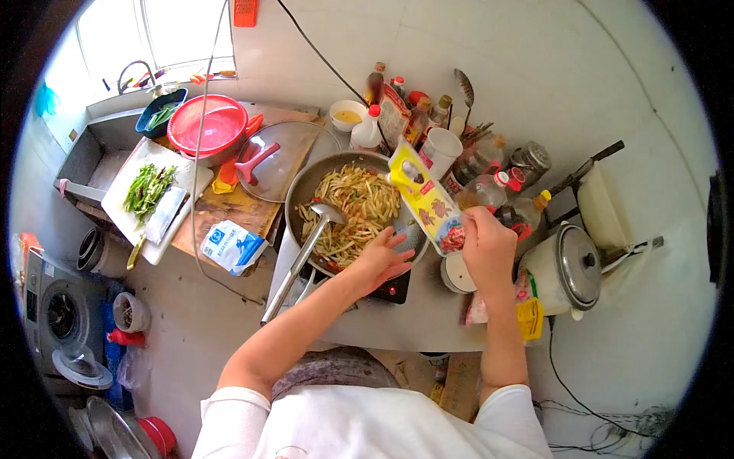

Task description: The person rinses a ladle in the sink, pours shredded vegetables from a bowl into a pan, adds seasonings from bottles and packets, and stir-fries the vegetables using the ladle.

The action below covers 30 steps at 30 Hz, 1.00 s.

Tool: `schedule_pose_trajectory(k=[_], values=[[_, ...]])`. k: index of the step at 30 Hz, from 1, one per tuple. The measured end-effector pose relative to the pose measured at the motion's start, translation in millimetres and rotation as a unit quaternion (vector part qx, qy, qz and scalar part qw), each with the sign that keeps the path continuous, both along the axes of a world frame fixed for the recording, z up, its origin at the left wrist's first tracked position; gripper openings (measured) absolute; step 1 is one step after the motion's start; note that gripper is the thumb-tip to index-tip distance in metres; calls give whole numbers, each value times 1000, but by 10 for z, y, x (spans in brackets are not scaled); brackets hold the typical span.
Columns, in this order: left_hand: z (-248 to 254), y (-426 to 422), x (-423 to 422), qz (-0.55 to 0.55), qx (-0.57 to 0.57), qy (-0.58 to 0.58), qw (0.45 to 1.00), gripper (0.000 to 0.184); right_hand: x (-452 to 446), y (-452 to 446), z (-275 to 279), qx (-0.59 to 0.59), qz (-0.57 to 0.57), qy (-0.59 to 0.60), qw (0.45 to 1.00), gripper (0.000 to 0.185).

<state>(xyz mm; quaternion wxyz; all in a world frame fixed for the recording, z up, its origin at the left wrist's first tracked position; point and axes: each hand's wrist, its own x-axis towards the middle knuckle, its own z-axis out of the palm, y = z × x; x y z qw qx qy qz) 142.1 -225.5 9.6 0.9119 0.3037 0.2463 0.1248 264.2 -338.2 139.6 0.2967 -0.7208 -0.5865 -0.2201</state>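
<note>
My right hand (pixel 486 243) grips the lower end of a yellow seasoning pouch (pixel 423 196) with a red food picture on it. The pouch slants up to the left, and its far end is by the right rim of the frying pan (pixel 293 186). Pale shredded food (pixel 355 200) with red bits fills much of the pan. A metal ladle (pixel 300 264) rests in it, handle toward me. Over the pan's near edge, my left hand (pixel 380 265) is open with fingers spread, holding nothing.
Left of the pan lie a glass lid (pixel 288 157), a blue-white packet (pixel 232 246), and a cutting board (pixel 122 197) with chopped greens and a cleaver (pixel 164 218). Bottles (pixel 489 187) crowd the right back. A rice cooker (pixel 562 268) stands right. A cord hangs at left.
</note>
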Motion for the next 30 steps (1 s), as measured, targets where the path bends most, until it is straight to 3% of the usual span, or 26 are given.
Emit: schedule_pose_trajectory(k=[3,9,12,18,22,26,30], values=[[-20,-26,114,-68,28,-96,993,88,120,61,-349,-104,16,-42,993,7],[68,-10,143,-6,4,4,1000,88,3,38,-78,-37,-10,-45,998,7],[21,10,187,-80,36,-91,992,87,76,54,-213,-73,3,-63,995,10],[-42,-29,178,-6,-9,8,1000,76,-28,11,-36,-8,-10,-23,1000,9],[-47,-39,194,-110,36,-95,989,79,48,-17,-282,-61,2,-42,997,5],[-82,-72,159,-50,30,-9,998,78,-3,-62,-157,-51,-8,-4,999,7],[-28,-93,92,-54,14,-16,998,74,30,-136,-123,-18,-9,49,999,10]])
